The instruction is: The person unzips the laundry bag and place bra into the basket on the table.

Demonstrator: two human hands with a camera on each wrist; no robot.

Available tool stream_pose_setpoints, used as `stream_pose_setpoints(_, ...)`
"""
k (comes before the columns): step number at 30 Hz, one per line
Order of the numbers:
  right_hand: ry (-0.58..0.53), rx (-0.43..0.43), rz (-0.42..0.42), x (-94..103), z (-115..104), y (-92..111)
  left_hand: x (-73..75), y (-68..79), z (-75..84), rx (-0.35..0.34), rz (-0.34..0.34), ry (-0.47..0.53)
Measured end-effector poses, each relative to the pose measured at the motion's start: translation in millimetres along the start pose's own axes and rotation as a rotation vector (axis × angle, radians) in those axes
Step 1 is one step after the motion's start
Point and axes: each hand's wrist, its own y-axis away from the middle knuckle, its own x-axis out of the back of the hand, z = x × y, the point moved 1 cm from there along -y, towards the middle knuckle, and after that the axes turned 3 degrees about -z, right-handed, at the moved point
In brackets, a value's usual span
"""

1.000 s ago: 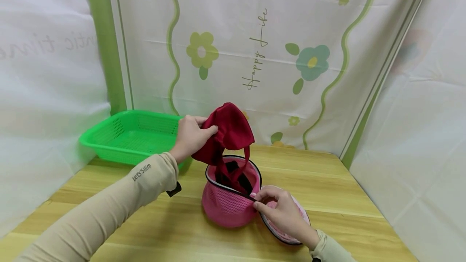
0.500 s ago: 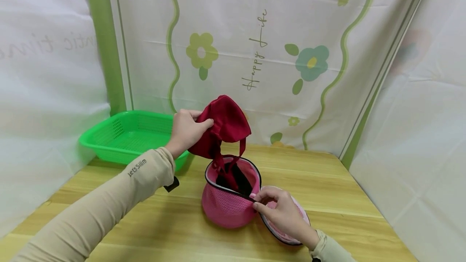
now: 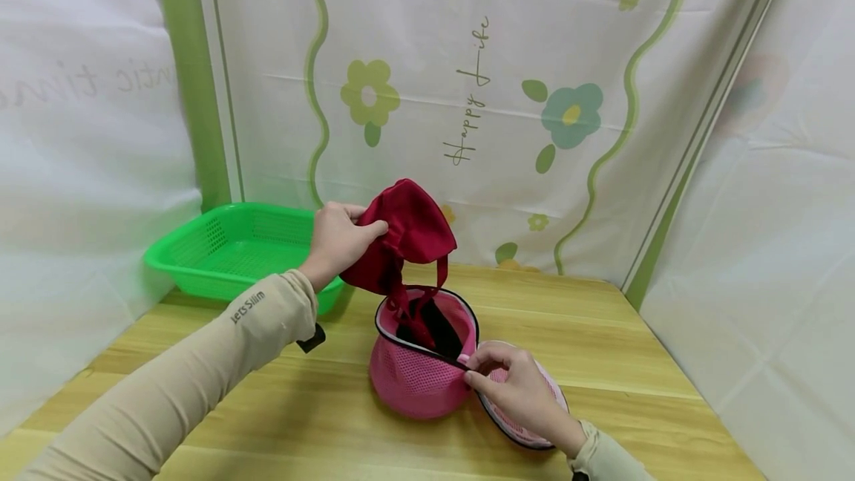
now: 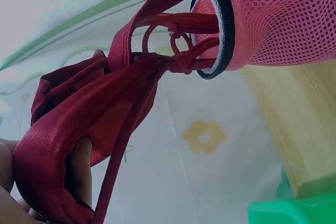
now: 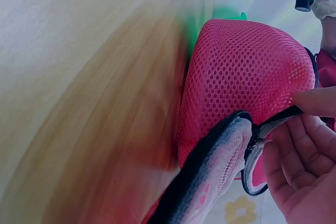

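A red bra (image 3: 419,225) hangs from my left hand (image 3: 339,240), pinched between thumb and fingers over the bag. Its straps (image 4: 181,59) are bunched and twisted, with small rings, and run down into the mouth of a pink mesh laundry bag (image 3: 417,384). Inside the bag lies a black item (image 3: 437,329), partly covered by the straps. The bag stands upright with its round zipped lid (image 3: 517,421) folded out to the right on the table. My right hand (image 3: 517,384) pinches the black-trimmed rim at the hinge side, thumb outside, as the right wrist view shows.
A green plastic basket (image 3: 247,254) stands at the back left, behind my left forearm. The wooden table (image 3: 574,325) is enclosed by white printed curtains (image 3: 427,58) at the back and both sides.
My left hand has drawn the bra up and to the left, pulling its straps higher and baring more of the black item. The right hand has stayed at the rim.
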Motion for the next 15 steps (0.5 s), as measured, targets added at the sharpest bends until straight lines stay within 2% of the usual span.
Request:
stream_pose_setpoints(6,-0.01,0.017,-0.001,-0.5,-0.1,-0.4,4.3,-4.1,-4.4,0.064,0.003,0.009)
stream_pose_setpoints(15,-0.026,0.022,-0.002,-0.4,1.3,0.2,19.3,-11.3,-17.7,0.249,0.009,0.128)
